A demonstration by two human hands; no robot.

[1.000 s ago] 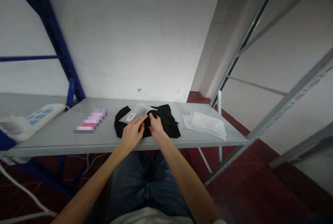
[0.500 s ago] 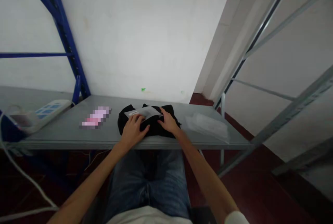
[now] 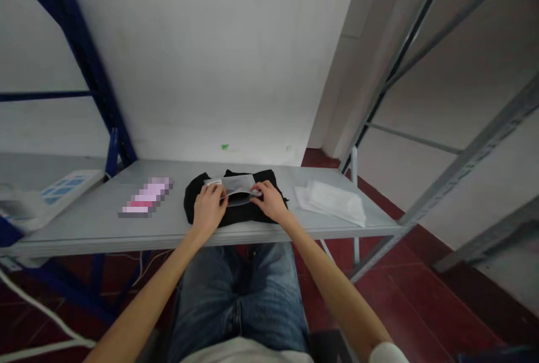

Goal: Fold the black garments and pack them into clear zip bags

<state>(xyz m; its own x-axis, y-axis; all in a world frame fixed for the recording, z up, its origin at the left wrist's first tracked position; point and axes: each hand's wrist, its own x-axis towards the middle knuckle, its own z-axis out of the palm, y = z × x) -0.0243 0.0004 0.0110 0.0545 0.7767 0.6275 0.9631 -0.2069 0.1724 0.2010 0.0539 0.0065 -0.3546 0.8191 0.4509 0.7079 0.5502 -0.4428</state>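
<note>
A dark black cloth bundle (image 3: 238,217), perhaps a folded garment, lies on the grey shelf top in front of me. On top of it is a translucent grey plastic bag (image 3: 238,184) with a small white label near its left end. The bag's near edge gapes, showing a dark slit. My left hand (image 3: 209,207) pinches the left side of that edge, its fingers closed. At the right side, my right hand (image 3: 270,200) pinches the same edge between thumb and fingers. Both hands rest over the black cloth.
Several clear plastic bags (image 3: 334,201) lie flat to the right. A pixelated pink object (image 3: 147,197) lies to the left, and beyond it a white power strip (image 3: 67,191) with blue patches. Blue (image 3: 80,48) and grey (image 3: 475,155) rack posts flank the shelf.
The grey bag's near edge has been lifted and parted by both hands; before, it lay flatter with the fingers spread over it. The camera view has shifted slightly.
</note>
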